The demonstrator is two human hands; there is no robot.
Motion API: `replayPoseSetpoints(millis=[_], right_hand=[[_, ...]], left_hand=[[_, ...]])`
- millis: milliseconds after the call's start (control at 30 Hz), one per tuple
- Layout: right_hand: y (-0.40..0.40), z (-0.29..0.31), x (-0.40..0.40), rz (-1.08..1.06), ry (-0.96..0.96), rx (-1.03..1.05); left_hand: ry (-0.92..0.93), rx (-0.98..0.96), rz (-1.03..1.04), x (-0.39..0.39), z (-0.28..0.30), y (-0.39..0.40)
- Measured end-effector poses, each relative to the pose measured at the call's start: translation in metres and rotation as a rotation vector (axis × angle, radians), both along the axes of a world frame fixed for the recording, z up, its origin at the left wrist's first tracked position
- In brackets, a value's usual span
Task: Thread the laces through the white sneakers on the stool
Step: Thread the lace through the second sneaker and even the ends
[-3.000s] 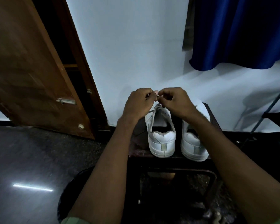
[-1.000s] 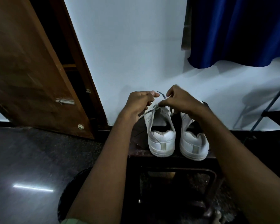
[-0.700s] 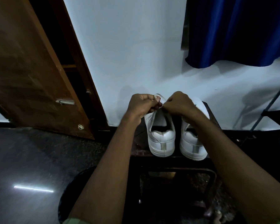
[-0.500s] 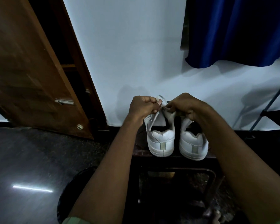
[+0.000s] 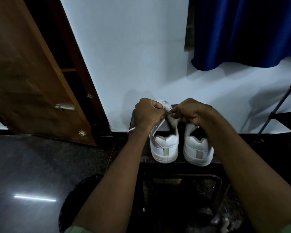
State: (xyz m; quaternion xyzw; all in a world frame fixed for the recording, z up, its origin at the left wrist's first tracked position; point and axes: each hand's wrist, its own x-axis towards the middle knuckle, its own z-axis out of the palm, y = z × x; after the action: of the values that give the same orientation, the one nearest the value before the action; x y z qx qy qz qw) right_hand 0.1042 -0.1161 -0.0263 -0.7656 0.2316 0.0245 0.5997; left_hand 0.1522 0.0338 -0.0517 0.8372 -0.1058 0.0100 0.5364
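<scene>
Two white sneakers stand heels toward me on a dark stool (image 5: 180,165) against the wall: the left sneaker (image 5: 165,147) and the right sneaker (image 5: 197,149). Over the left sneaker's tongue, my left hand (image 5: 148,115) and my right hand (image 5: 191,111) each pinch the white lace (image 5: 167,105) with curled fingers. A loop of lace sticks up between the hands, and a loose strand runs down past my left wrist. The eyelets are hidden behind my hands.
A brown wooden door (image 5: 29,78) stands open at the left. A blue curtain (image 5: 245,31) hangs at the upper right, with a dark rack frame (image 5: 275,111) below it. The floor (image 5: 32,174) is dark and glossy.
Both hands have dropped lower onto the left sneaker and drawn the lace in closer. A second ago they were raised with the lace stretched between them.
</scene>
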Motion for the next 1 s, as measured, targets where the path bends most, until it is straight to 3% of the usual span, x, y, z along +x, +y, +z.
replayPoseSetpoints(millis=[400,600,667,767,833,900,1000], right_hand=[[-0.002,-0.006,0.004,-0.004,-0.017,0.064],[0.004,-0.012,0.002,-0.022,-0.11,-0.291],[0.005,-0.008,0.002,0.015,-0.068,-0.368],[-0.003,0.004,0.003,0.062,0.037,-0.694],[-0.011,0.01,0.008,-0.014,-0.002,-0.768],[-0.016,0.017,0.008,-0.121,-0.168,-0.392],[-0.018,0.022,-0.001,-0.204,-0.314,0.466]], left_hand=[[0.055,0.145,0.083,-0.003,0.004,-0.002],[0.234,-0.056,0.014,-0.001,0.0,0.001],[0.335,-0.168,-0.013,-0.003,0.005,0.004],[0.458,-0.354,0.036,-0.001,0.015,0.005],[0.487,-0.49,0.064,-0.001,0.023,0.007],[0.491,-0.598,0.059,0.0,0.027,0.009],[0.452,-0.636,0.016,0.0,0.031,0.009]])
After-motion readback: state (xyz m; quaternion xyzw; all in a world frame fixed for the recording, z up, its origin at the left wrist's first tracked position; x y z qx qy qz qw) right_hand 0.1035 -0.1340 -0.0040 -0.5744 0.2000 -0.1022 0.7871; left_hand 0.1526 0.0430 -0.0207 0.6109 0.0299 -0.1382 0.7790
